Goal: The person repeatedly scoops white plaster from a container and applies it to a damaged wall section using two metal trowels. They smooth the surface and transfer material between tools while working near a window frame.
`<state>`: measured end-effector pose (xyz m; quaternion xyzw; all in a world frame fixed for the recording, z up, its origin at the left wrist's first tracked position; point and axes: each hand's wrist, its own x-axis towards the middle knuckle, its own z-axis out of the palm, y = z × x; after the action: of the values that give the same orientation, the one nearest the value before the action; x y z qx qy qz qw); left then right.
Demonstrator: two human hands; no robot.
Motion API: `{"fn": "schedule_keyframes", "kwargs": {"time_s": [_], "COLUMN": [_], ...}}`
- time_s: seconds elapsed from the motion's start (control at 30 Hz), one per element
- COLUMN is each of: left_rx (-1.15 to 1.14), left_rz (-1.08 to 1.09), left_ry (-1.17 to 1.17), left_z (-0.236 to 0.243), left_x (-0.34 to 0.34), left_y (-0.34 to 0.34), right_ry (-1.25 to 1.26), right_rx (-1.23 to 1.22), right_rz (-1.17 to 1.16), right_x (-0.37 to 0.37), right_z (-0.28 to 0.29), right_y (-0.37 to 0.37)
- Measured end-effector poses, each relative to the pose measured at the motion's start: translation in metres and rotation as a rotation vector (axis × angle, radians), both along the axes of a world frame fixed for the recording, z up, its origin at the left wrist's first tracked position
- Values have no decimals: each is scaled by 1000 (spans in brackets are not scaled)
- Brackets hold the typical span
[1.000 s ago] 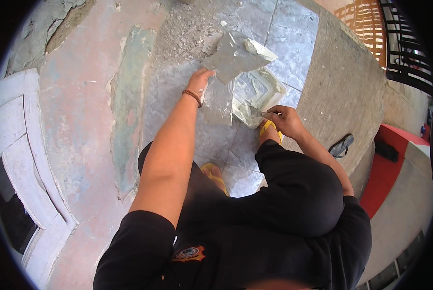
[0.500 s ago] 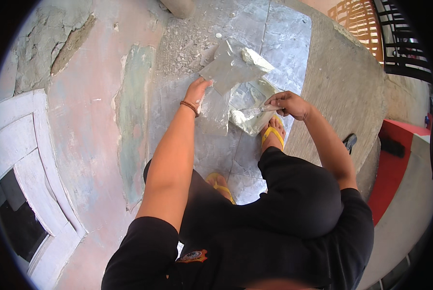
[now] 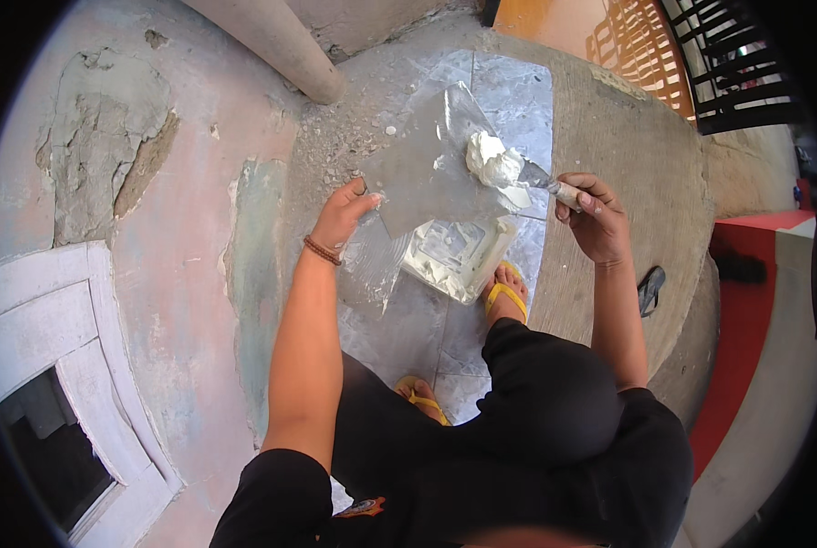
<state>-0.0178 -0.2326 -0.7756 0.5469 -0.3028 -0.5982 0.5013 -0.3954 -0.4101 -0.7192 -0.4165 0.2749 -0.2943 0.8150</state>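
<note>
In the head view, my left hand [image 3: 345, 212] grips the corner of a thin flat grey sheet [image 3: 418, 169] smeared with white paste. A thick lump of white putty [image 3: 492, 163] sits near its right side. My right hand [image 3: 596, 217] is closed round the pale handle of a putty knife [image 3: 565, 194], whose blade meets the lump. Below the sheet is a square tub [image 3: 463, 290], its inside coated with putty and partly hidden by the sheet. A second grey, streaked piece [image 3: 369, 269] shows under my left hand, near the tub.
A cracked, peeling wall [image 3: 167, 301] with a white frame [image 3: 48, 283] rises at the left. A round post [image 3: 290, 55] stands at the far left, with rubble [image 3: 335, 155] near its foot. My yellow-sandalled foot [image 3: 507, 297] is beside the tub. A dark sandal [image 3: 650, 290] lies at the right.
My right hand has risen from the tub with the putty knife, and a larger lump of putty now sits on the sheet. My left hand has moved left and nearer, still holding the sheet.
</note>
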Motion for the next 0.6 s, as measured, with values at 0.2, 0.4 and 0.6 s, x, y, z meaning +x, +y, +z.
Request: {"fn": "schedule_keyframes", "kwargs": {"time_s": [0.2,0.4,0.6], "left_rx": [-50,-113,-143], "left_rz": [-26,-32,186], "left_ry": [193,181,204], "left_z": [20,26,26], "left_x": [-27,-21,-1], "left_y": [-9,-11,0], "right_ry": [45,254,327], "right_rx": [-414,-601,-557], "right_rz": [-109,-175,-180], "right_x": [6,-14,-31], "right_z": [11,4,-2], "right_y": [-30,-34,-19]}}
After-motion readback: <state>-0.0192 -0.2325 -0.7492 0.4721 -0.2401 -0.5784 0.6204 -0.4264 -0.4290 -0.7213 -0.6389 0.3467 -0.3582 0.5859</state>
